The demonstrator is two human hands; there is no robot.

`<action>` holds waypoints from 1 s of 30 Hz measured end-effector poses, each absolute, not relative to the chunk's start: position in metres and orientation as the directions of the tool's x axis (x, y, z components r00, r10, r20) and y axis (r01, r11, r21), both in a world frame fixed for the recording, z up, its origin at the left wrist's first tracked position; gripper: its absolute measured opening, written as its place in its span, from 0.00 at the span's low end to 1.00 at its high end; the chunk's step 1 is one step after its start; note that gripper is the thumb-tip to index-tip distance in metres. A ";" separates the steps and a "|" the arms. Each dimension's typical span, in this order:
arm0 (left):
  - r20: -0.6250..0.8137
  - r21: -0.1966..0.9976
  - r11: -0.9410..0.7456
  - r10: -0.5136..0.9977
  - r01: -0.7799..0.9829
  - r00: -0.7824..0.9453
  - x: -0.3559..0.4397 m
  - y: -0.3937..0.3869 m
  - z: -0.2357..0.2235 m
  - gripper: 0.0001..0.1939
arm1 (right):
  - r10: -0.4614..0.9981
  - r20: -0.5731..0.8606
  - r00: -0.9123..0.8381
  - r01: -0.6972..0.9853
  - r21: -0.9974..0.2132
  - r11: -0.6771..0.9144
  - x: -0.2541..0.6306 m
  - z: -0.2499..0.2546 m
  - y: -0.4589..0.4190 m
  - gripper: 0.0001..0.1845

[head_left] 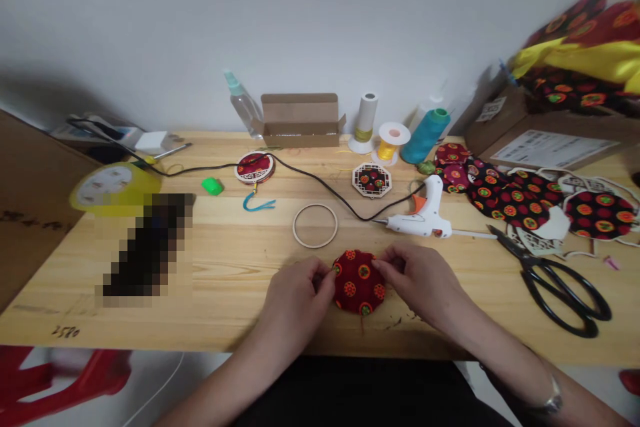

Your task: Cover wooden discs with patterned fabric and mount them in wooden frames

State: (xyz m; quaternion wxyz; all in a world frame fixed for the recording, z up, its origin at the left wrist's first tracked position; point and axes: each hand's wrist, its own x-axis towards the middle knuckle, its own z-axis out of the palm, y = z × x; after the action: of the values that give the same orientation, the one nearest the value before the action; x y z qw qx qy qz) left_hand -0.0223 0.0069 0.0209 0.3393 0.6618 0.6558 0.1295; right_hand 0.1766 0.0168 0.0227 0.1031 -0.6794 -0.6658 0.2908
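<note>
A round, dark red fabric-covered disc (357,290) with orange flower circles is held low over the front of the table. My left hand (303,290) pinches its left edge between thumb and fingers. On the opposite edge, my right hand (417,280) grips it the same way. A short thread hangs from the disc's bottom. Just beyond my hands lies a thin wooden ring (315,245). The white glue gun (420,219), with a glue stick in its back, rests past my right hand. Large black scissors (543,273) lie to the right.
Along the wall stand a spray bottle (243,107), an open cardboard box (301,140), a yellow thread spool (389,149) and a teal thread cone (425,139). A black cord (320,177) crosses the table. Patterned fabric pieces (520,197) spread at right. A yellow power strip (113,187) sits left.
</note>
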 end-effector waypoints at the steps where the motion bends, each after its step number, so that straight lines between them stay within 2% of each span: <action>1: -0.273 0.617 0.089 0.956 0.782 0.106 -0.023 0.007 0.021 0.10 | 0.965 -0.259 -0.053 0.845 -0.527 -0.095 0.177 0.023 0.017 0.10; 10: -0.243 0.611 0.071 0.965 0.789 0.102 -0.024 0.005 0.019 0.07 | 0.959 -0.280 -0.035 0.828 -0.545 -0.129 0.177 0.024 0.017 0.10; 13: -0.127 0.574 -0.004 0.988 0.819 0.093 -0.031 0.003 0.020 0.12 | 0.972 -0.233 -0.034 0.774 -0.621 -0.122 0.181 0.026 0.015 0.11; 15: 0.081 0.506 -0.151 0.989 0.850 0.127 -0.036 0.002 0.021 0.12 | 0.996 -0.084 -0.033 0.737 -0.675 -0.032 0.186 0.027 0.010 0.12; 16: 0.200 0.459 -0.259 0.962 0.850 0.185 -0.039 0.001 0.021 0.13 | 0.998 0.023 -0.062 0.723 -0.689 0.061 0.188 0.026 0.007 0.12; 19: 0.427 0.343 -0.588 0.792 0.733 0.436 -0.041 -0.002 0.018 0.16 | 0.906 0.305 -0.295 0.652 -0.628 0.424 0.196 0.022 -0.004 0.14; 21: 0.469 0.338 -0.708 0.698 0.620 0.541 -0.039 -0.003 0.012 0.17 | 0.808 0.377 -0.453 0.589 -0.554 0.588 0.200 0.016 -0.011 0.18; 23: 0.485 0.353 -0.749 0.659 0.561 0.575 -0.035 -0.004 0.005 0.16 | 0.744 0.401 -0.534 0.566 -0.484 0.668 0.201 0.009 -0.016 0.22; 30: 0.503 0.303 -0.805 0.590 0.510 0.632 -0.026 0.002 0.000 0.15 | 0.674 0.434 -0.597 0.563 -0.371 0.738 0.193 0.004 -0.017 0.18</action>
State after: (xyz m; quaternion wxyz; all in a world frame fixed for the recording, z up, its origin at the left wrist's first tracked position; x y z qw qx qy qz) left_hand -0.0259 0.0022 -0.0003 0.0661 0.9009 0.3052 0.3014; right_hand 0.1929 -0.0168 0.0036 0.2829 -0.3483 -0.8883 0.0981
